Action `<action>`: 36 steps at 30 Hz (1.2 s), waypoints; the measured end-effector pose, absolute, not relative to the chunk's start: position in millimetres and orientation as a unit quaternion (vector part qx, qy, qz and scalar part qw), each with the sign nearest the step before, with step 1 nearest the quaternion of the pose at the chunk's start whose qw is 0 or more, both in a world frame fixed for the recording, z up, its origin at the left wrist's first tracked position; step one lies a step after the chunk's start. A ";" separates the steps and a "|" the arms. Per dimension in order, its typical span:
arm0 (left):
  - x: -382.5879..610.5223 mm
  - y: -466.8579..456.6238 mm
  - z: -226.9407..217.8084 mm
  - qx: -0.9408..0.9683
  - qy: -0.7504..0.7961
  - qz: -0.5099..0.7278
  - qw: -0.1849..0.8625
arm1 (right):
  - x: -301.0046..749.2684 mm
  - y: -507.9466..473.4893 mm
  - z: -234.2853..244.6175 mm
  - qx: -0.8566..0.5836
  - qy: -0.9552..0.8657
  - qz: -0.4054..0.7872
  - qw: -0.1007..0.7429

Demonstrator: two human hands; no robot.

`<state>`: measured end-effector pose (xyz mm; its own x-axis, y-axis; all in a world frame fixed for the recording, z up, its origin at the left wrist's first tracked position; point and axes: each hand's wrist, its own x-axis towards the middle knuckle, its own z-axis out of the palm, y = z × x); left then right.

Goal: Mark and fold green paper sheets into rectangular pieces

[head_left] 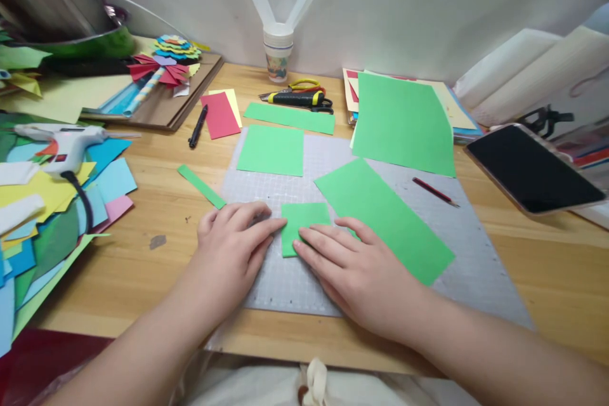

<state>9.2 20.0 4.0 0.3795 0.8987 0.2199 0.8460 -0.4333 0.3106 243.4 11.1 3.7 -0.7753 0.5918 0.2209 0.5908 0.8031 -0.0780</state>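
Note:
A small green paper piece point(304, 219) lies on the grey cutting mat point(380, 266) in front of me. My left hand point(233, 250) rests flat at its left edge, fingertips touching the paper. My right hand point(352, 269) lies flat across its lower right corner, fingers stretched out and pressing it down. Beside the right hand, a long green rectangle point(385, 216) lies slanted on the mat. A green square point(271, 149) sits further back on the mat.
A large green sheet point(404, 124), a green strip point(290, 117), scissors and a cutter point(299, 98) lie at the back. A red pencil point(435, 191), a phone point(535, 168), a glue gun point(66, 143), a black pen point(197, 127), a narrow green strip point(202, 187) and coloured paper piles point(42, 216) surround the mat.

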 end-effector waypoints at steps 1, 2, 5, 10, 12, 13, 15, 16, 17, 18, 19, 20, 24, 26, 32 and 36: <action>9.0 19.2 3.2 0.827 0.527 0.181 0.071 | 242.1 10.8 3.8 -0.319 -0.940 -0.001 0.117; 9.1 18.7 2.7 0.827 0.527 0.182 0.069 | 240.6 10.4 4.2 -0.325 -0.938 -0.003 0.119; 10.6 18.6 2.7 0.827 0.526 0.186 0.064 | 236.3 8.4 7.3 -0.342 -0.930 -0.016 0.129; 12.7 19.1 3.6 0.825 0.530 0.187 0.067 | 233.5 3.9 12.6 -0.371 -0.921 -0.023 0.115; 12.8 18.5 3.5 0.824 0.530 0.186 0.070 | 233.5 2.9 13.1 -0.379 -0.919 -0.016 0.108; 12.7 18.1 3.3 0.824 0.530 0.186 0.070 | 233.4 2.7 13.1 -0.382 -0.918 -0.012 0.107; 12.5 17.2 2.9 0.824 0.531 0.188 0.067 | 233.1 2.8 12.9 -0.385 -0.917 -0.007 0.108; 12.4 16.9 2.6 0.823 0.531 0.189 0.066 | 232.8 3.0 12.7 -0.385 -0.916 -0.005 0.109; 12.3 16.6 2.3 0.823 0.531 0.190 0.065 | 232.5 3.3 12.3 -0.386 -0.916 -0.004 0.110; 12.3 16.5 2.1 0.823 0.531 0.190 0.065 | 232.3 3.8 11.9 -0.387 -0.916 -0.003 0.108; 12.3 16.4 1.8 0.824 0.531 0.189 0.065 | 232.2 4.2 11.5 -0.389 -0.915 -0.002 0.105; 12.4 16.3 1.6 0.824 0.530 0.189 0.065 | 232.2 4.8 11.0 -0.391 -0.915 -0.002 0.103; 12.8 16.3 1.3 0.825 0.529 0.189 0.062 | 232.9 7.8 9.6 -0.394 -0.914 0.001 0.094; 13.0 16.5 1.3 0.825 0.529 0.188 0.064 | 233.5 9.9 9.3 -0.390 -0.916 0.004 0.093; 13.1 16.3 0.4 0.819 0.539 0.183 0.070 | 235.7 14.9 9.2 -0.377 -0.923 0.005 0.077; 13.7 16.0 0.0 0.818 0.540 0.184 0.067 | 235.7 13.8 9.8 -0.382 -0.921 0.007 0.072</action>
